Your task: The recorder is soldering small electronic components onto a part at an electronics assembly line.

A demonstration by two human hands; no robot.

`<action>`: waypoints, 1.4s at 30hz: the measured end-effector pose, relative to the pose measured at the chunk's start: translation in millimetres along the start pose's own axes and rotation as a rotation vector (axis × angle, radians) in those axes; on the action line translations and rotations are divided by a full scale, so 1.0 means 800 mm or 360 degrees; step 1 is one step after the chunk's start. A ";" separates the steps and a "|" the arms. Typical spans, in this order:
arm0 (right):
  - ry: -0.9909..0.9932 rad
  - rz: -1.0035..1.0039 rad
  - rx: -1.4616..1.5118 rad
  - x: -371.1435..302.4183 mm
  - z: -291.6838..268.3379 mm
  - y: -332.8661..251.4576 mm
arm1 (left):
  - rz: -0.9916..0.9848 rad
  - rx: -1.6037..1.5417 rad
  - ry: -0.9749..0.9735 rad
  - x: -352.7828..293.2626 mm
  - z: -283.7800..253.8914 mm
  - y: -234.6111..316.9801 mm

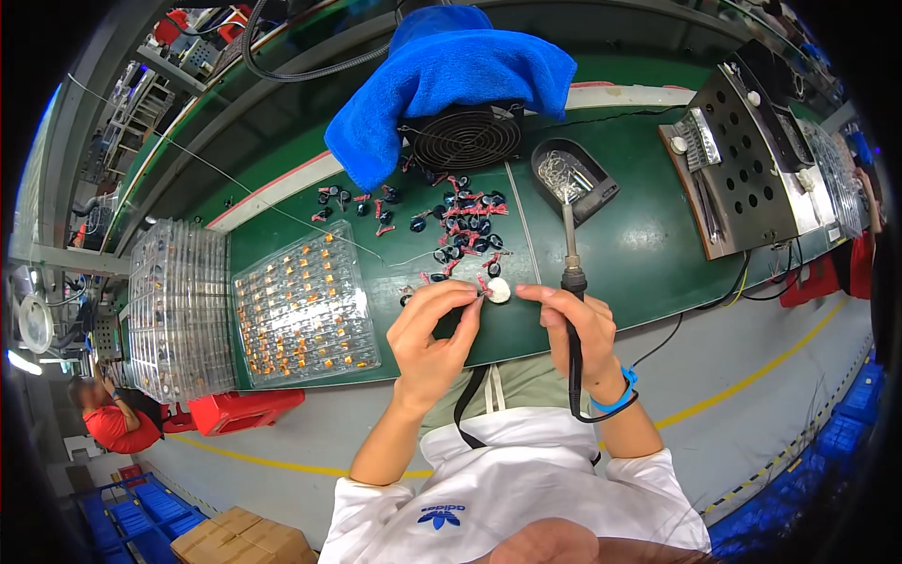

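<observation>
My left hand (434,329) pinches the end of a small part with red wires (485,286), close to the green worktop. Touching or just beside it is a white round pad (499,290). My right hand (584,331) holds a soldering iron (572,268), its metal tip pointing away from me and its black cable hanging over my wrist. The right index finger reaches toward the pad's right side. Beyond my hands lie several small dark round parts with red wires (470,226), loosely heaped. What exactly sits between my left fingertips is partly hidden.
A black scoop-shaped tray (601,193) holds silvery wire. Behind the heap stands a black fan (467,137) under a blue towel (442,70). On the left are a clear tray of orange-copper pieces (305,310) and stacked clear trays (178,310). A perforated metal box (742,160) stands right.
</observation>
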State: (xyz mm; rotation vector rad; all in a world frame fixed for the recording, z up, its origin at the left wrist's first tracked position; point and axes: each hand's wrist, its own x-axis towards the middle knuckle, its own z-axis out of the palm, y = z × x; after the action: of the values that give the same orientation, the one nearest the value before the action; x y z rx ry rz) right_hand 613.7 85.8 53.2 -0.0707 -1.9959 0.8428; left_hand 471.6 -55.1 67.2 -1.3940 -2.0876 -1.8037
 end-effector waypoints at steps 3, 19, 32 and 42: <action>0.0003 -0.0077 0.0013 -0.001 0.000 0.000 | -0.0029 -0.0084 -0.0039 -0.003 0.003 0.000; -0.0317 -0.0170 -0.0364 0.004 0.013 -0.007 | 0.0313 0.0199 -0.0356 -0.014 -0.041 0.022; -0.0168 -0.0092 -0.0064 -0.011 0.006 0.000 | 0.0060 0.0865 -0.0369 -0.052 -0.216 0.011; -0.0249 -0.0036 -0.0173 -0.009 -0.004 -0.004 | 0.0326 0.0875 -0.0169 -0.072 -0.185 -0.010</action>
State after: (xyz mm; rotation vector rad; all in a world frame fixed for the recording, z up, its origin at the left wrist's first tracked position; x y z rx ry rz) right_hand 621.0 82.0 50.6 -0.0455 -2.1852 0.7441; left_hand 427.8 -207.4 75.7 -1.4854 -2.1570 -0.9907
